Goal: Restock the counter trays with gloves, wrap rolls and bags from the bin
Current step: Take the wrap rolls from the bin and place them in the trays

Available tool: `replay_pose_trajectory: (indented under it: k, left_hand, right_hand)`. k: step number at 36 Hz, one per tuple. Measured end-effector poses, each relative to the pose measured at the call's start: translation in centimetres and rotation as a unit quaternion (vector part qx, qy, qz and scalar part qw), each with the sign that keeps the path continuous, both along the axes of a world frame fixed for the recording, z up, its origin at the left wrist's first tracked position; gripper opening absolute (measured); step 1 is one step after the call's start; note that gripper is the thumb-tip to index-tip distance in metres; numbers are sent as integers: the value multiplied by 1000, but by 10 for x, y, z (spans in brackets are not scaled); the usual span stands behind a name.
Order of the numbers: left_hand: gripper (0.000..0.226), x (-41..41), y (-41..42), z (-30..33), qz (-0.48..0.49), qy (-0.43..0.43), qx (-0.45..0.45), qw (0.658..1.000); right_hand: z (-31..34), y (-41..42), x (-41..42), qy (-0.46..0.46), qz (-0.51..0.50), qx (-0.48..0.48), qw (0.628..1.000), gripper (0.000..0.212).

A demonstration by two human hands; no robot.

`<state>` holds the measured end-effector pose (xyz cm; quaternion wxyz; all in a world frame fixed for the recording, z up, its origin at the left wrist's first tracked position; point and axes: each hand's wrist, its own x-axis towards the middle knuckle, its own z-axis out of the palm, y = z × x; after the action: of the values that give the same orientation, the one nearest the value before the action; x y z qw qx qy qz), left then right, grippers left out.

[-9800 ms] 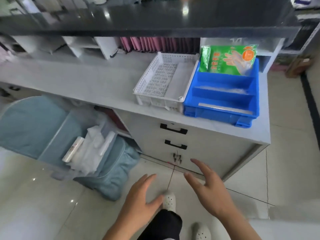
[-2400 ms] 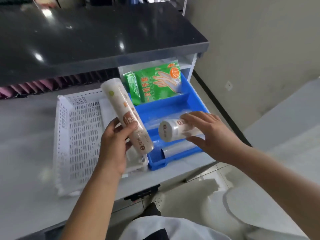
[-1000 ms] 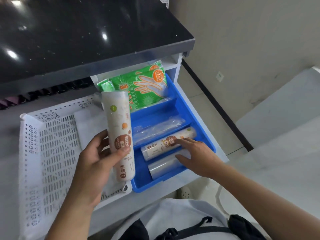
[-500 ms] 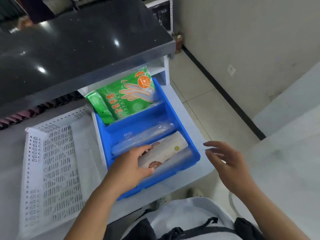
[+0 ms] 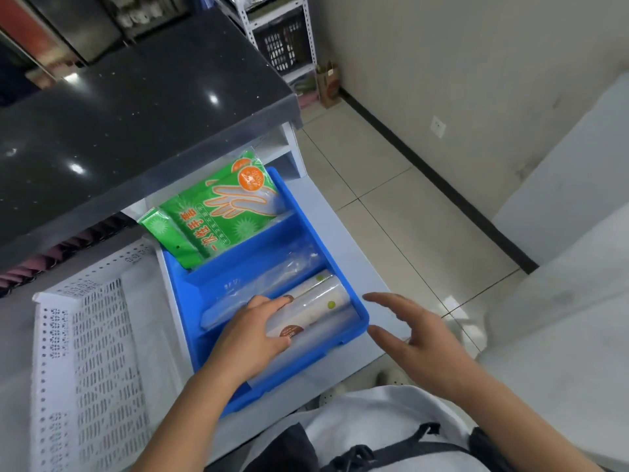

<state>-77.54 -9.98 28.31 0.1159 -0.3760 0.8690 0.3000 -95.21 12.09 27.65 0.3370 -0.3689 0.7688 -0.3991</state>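
Nearest in, the left hand [image 5: 252,338] is reaching into the front slot of the blue tray [image 5: 354,330], its grip curling over a printed wrap roll [image 5: 308,310] and pressing it down among the other rolls lying there. Just to the right, the right hand [image 5: 413,338] is hovering off the tray's corner above the tabletop [image 5: 360,253], fingers spread and relaxed, grasping nothing. That roll is looking light and stiff, a firm tube under a slick film skin, so it is likely wanting to slide or roll; taking it around the middle, fingers wrapping the barrel, seems the safe hold, not the glossy ends. Moving back, the middle slot is holding a clear, soft-looking wrapped roll [image 5: 272,277]. Behind that, the rear slot is carrying green glove packs [image 5: 221,219], floppy and leaning against the back wall. Off to the left, the white basket [image 5: 85,352] is sitting alongside the tray, touching it. The bin is not showing here.
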Motion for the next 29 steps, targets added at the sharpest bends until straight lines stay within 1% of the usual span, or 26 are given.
replay_pose_trajectory:
  k: [5,8,11,13,17,22,25,27,29]
  left_hand:
    - [69,-1,-1,1,-14,-8,5,1000]
    - [67,1,1,0,3,8,6,1000]
    - [64,3,10,1,41,46,10,998]
    - [71,6,17,3,72,60,1,996]
    - [77,20,35,11,109,70,-24,991]
    - [86,37,67,24,145,71,-51,986]
    - [85,43,92,28,180,55,-72,979]
    - [84,46,110,28,182,34,-77,980]
    - [83,50,125,27,176,0,-64,982]
  right_hand:
    - [-4,-4,1,-3,20,20,1000,42]
    - [-3,-8,-3,-4,29,15,999,40]
    - [1,-14,-7,6,42,-5,999,37]
    - [3,-18,-9,16,55,-18,998,37]
    - [7,-23,-11,25,81,-35,996,41]
    - [20,-29,-11,15,127,-114,985,43]
    - [24,-34,-11,14,173,-137,975,42]
    - [25,-38,-11,27,214,-138,967,43]
    - [27,-42,-12,37,244,-134,960,43]
